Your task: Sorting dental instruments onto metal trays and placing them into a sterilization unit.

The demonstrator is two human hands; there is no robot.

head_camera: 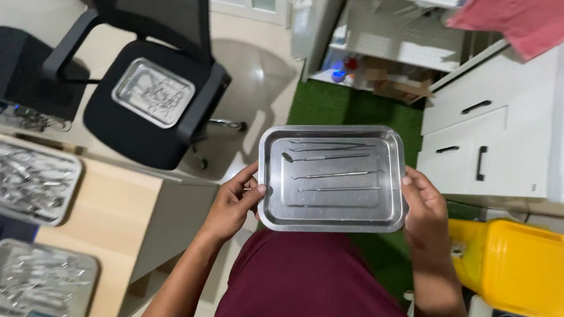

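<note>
**Steel tray held level in both hands**

I see a rectangular steel tray (363, 219) carried in front of the body, above a maroon garment (313, 284) and over a strip of green floor mat (357, 107). My left hand (233, 204) is clamped on the tray's left edge, thumb over the rim and fingers underneath. My right hand (425, 213) grips the right edge the same way, thumb resting on the rim (the fingers below are hidden, so I can only vouch for the thumbs). The tray sits roughly level.

Inside it lie several slim dental instruments (333, 175), laid side by side and running left to right; one of them, a mouth mirror (324, 158), has its round head at the left end.

To the left stands a wooden table (119, 201) bearing two more steel trays, an upper one (23, 182) and a lower one (39, 281), both heaped with metal tools. Beyond the table a black office chair (148, 111) carries a smaller steel tray (153, 92) on its seat, also with instruments in it.

To the right is a white cabinet (486, 125) with dark drawer handles, a pink cloth (518, 23) draped at its top, and a yellow plastic container (523, 268) on the floor just beside my right forearm.
</note>
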